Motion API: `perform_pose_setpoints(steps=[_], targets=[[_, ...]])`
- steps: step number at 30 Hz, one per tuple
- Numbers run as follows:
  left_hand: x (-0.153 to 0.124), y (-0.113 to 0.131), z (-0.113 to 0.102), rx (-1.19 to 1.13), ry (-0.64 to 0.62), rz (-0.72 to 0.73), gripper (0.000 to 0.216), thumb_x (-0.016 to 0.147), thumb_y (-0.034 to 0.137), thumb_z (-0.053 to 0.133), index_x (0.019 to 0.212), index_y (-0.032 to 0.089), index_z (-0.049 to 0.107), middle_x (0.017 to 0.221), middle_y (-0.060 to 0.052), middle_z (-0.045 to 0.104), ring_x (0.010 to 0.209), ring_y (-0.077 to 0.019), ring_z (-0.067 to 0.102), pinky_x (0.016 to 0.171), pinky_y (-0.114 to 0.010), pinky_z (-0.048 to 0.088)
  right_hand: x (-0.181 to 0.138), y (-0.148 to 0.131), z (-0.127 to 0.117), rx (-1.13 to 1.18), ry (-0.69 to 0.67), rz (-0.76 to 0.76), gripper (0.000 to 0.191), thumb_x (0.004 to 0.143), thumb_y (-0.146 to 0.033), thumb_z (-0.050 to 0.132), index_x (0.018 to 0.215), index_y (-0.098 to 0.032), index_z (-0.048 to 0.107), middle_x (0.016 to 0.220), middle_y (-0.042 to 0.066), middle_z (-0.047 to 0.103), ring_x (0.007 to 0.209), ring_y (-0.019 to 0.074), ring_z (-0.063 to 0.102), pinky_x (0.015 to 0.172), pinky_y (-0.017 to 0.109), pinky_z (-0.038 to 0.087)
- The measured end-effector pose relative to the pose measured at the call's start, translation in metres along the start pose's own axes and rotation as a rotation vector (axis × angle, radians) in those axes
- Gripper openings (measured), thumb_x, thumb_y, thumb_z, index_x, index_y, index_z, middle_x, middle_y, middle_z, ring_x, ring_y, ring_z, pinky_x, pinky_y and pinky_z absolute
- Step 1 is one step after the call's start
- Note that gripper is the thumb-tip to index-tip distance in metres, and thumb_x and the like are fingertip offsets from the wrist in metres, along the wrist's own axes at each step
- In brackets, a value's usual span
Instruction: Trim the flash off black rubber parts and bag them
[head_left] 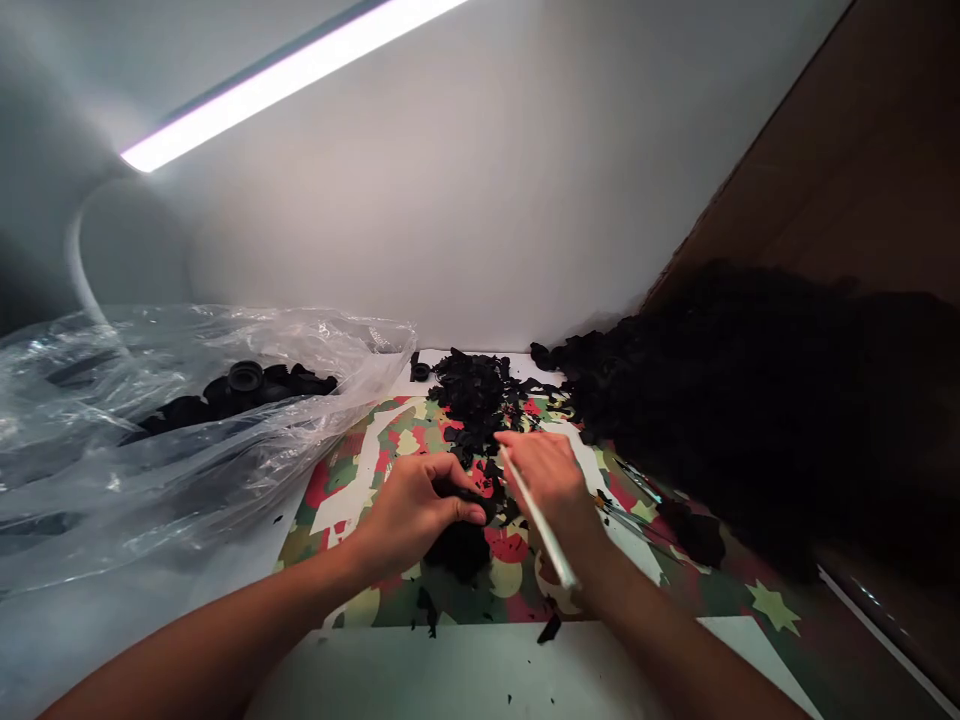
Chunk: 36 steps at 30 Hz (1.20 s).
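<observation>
My left hand is closed around a small black rubber part over a colourful patterned mat. Just to its right, my right hand grips a thin white stick-like tool, whose tip meets the black part and whose shaft runs back along my wrist. Black trimmings lie under my hands, and a heap of black scraps lies just beyond them.
A clear plastic bag holding black round parts lies at the left. A large dark pile of black parts fills the right side. A white wall and a lit strip lamp stand behind.
</observation>
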<state>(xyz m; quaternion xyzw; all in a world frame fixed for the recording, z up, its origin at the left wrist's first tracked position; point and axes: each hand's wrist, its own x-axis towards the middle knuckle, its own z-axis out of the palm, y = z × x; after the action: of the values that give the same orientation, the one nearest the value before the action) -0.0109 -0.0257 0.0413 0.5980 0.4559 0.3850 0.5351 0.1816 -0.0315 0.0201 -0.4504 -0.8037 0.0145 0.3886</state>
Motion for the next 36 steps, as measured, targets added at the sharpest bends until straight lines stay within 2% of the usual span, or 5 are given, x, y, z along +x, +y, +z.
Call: perform_pose_setpoints(steps=[4,12,20,25,36], targets=[[-0.004,0.002,0.001,-0.062,-0.013,0.011,0.011,0.064,0.017,0.083,0.065,0.019,0.071,0.068,0.000,0.075,0.063,-0.0155,0.066,0.059,-0.024,0.052,0.007,0.012,-0.008,0.184,-0.084,0.334,0.017,0.093,-0.025,0.055,0.077,-0.023,0.059,0.103,0.007,0.078,0.088,0.0251,0.071,0.079,0.038,0.051],[0.002,0.004,-0.006,-0.175,-0.004,-0.013,0.011,0.066,0.018,0.084,0.068,0.017,0.073,0.066,0.001,0.073,0.063,-0.0133,0.067,0.055,-0.021,0.052,0.006,-0.007,-0.018,0.403,-0.093,0.383,0.018,0.094,-0.026,0.057,0.076,-0.024,0.061,0.105,0.005,0.079,0.087,0.0225,0.074,0.076,0.035,0.054],[0.003,-0.001,-0.006,-0.179,0.011,-0.021,0.011,0.064,0.015,0.084,0.068,0.018,0.074,0.067,0.001,0.075,0.061,-0.0110,0.065,0.060,-0.020,0.050,-0.001,-0.013,-0.021,0.621,-0.105,0.250,0.016,0.094,-0.023,0.062,0.078,-0.023,0.065,0.111,0.005,0.078,0.094,0.0219,0.075,0.082,0.034,0.057],[0.006,-0.002,-0.007,-0.123,0.028,-0.019,0.012,0.061,0.015,0.084,0.065,0.017,0.074,0.064,0.002,0.073,0.060,-0.0116,0.062,0.061,-0.022,0.047,-0.002,-0.017,-0.020,0.556,-0.076,0.064,0.015,0.092,-0.015,0.062,0.083,-0.025,0.067,0.110,0.004,0.079,0.096,0.0222,0.073,0.086,0.037,0.057],[0.004,-0.001,-0.007,-0.006,0.006,-0.048,0.008,0.064,0.017,0.082,0.067,0.018,0.075,0.068,0.001,0.075,0.066,-0.0146,0.063,0.064,-0.025,0.045,-0.002,-0.015,-0.014,0.546,-0.073,-0.013,0.014,0.093,-0.013,0.062,0.086,-0.024,0.068,0.109,0.005,0.079,0.095,0.0213,0.073,0.084,0.037,0.058]])
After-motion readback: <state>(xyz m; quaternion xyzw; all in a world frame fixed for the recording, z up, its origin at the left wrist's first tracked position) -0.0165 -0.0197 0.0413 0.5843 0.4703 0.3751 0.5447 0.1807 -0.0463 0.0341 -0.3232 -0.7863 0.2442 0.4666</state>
